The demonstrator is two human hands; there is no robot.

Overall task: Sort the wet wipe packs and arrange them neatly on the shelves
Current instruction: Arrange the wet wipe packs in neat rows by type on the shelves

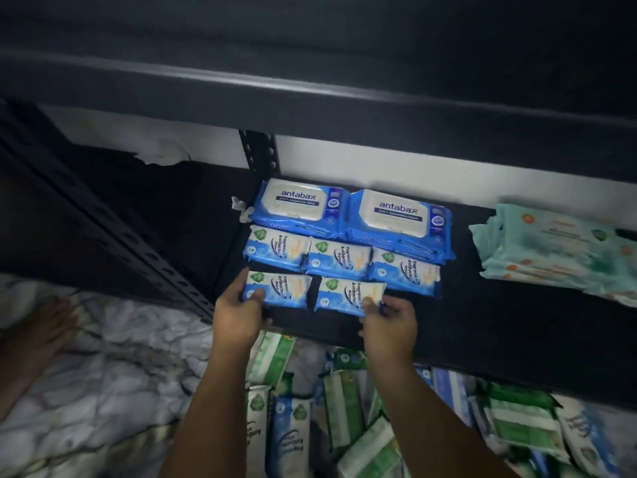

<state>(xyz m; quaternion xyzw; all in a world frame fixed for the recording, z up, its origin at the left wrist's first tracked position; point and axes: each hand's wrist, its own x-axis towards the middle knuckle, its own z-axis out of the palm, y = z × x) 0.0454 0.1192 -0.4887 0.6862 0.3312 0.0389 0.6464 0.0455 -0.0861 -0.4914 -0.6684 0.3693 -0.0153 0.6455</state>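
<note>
The two small blue antibacterial packs I am handling lie side by side at the front of the dark shelf: the left pack and the right pack, with a narrow gap between them. They start a second row just in front of the row of three matching packs, print turned the same way, so like sits with like and the edges line up. Behind that row sit two large antabax packs against the back, the bigger ones kept rearward so the small ones stay reachable. My left hand grips the left pack at its outer near corner, thumb on top. My right hand pinches the near right corner of the right pack, fingers curled on its edge. Both forearms reach up and forward from below, wrists nearly straight, holding the pair from its two outer ends, which I judge suits squaring them together. A stack of pale green packs lies well apart to the right, and the unsorted pile waits below the shelf.
</note>
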